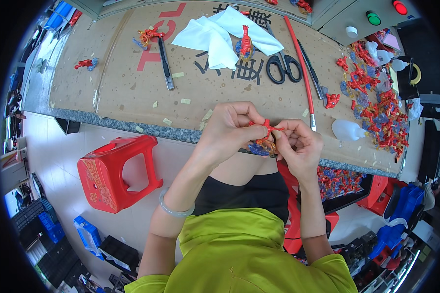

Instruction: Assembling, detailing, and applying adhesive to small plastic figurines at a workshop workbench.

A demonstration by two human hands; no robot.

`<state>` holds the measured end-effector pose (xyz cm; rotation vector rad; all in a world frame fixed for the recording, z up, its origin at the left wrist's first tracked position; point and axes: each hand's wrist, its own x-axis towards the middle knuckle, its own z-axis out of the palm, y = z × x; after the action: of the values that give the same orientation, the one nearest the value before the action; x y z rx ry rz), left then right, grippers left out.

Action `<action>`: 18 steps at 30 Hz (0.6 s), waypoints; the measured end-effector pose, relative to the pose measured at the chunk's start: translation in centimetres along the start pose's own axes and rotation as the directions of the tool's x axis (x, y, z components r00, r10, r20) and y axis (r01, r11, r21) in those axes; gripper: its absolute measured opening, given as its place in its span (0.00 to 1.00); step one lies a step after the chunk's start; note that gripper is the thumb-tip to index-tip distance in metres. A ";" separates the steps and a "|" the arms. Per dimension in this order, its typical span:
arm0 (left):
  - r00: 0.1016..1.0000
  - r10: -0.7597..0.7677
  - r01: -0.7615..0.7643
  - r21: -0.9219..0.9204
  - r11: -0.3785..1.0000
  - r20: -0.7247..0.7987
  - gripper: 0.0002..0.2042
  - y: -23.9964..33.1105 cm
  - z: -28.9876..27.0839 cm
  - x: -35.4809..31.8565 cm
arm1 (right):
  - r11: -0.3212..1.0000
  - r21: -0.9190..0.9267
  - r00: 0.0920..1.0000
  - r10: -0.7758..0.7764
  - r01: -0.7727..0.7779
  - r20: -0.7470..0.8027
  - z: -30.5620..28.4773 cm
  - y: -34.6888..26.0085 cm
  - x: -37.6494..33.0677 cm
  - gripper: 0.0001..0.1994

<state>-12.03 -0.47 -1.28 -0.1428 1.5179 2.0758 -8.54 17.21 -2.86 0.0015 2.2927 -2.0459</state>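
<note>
Both my left grip (235, 126) and right grip (300, 141) pinch one small red, blue and amber plastic figure (264, 146). At its three o'clock lies a white plastic bottle (346, 130).

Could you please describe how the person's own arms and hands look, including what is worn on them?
The left hand and the right hand are bare, without gloves. A smooth, pale, rounded bangle circles the left forearm; the right forearm shows no bangle. Both short sleeves are yellow-green.
</note>
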 end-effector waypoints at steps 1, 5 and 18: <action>1.000 0.002 -0.002 0.000 1.000 -0.001 0.03 0.0 0.0 0.0 | 1.000 -0.002 1.000 0.003 -0.003 0.003 0.0 0.0 0.0 0.04; 1.000 -0.001 0.001 0.004 1.000 0.001 0.02 0.0 -0.1 0.0 | 1.000 0.005 1.000 -0.010 0.010 -0.004 0.1 -0.1 0.0 0.05; 1.000 -0.019 0.019 0.001 1.000 -0.001 0.02 0.2 -0.1 0.0 | 1.000 0.002 1.000 -0.007 0.007 0.003 0.1 -0.2 0.0 0.05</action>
<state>-12.16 -0.60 -1.18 -0.1579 1.5122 2.0603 -8.53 17.13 -2.70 -0.0094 2.2926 -2.0493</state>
